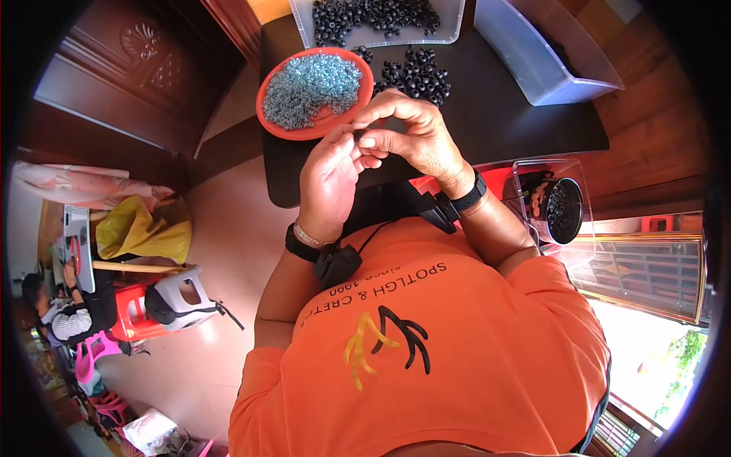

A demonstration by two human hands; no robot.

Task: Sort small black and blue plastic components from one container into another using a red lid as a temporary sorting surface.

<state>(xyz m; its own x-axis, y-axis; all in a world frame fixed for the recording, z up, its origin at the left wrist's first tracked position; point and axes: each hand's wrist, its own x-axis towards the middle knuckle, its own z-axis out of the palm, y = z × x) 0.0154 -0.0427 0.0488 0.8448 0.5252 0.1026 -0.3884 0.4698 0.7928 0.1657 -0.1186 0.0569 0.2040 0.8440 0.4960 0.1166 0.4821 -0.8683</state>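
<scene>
My left hand (329,183) and my right hand (411,135) meet fingertip to fingertip over the near edge of a black table (495,114). Together they pinch a small dark part (358,135), mostly hidden by the fingers. Just beyond the fingers sits a round orange tray (314,128) heaped with small silvery rings (312,87). A loose pile of black ring-shaped parts (417,76) lies on the table right of the tray. Each wrist wears a black band with a small black device.
A clear bin of more black parts (377,19) stands at the table's far edge, an empty clear bin (544,57) at the right. A clear box with a round black container (560,209) sits by my right elbow. Another person sits far left among plastic stools.
</scene>
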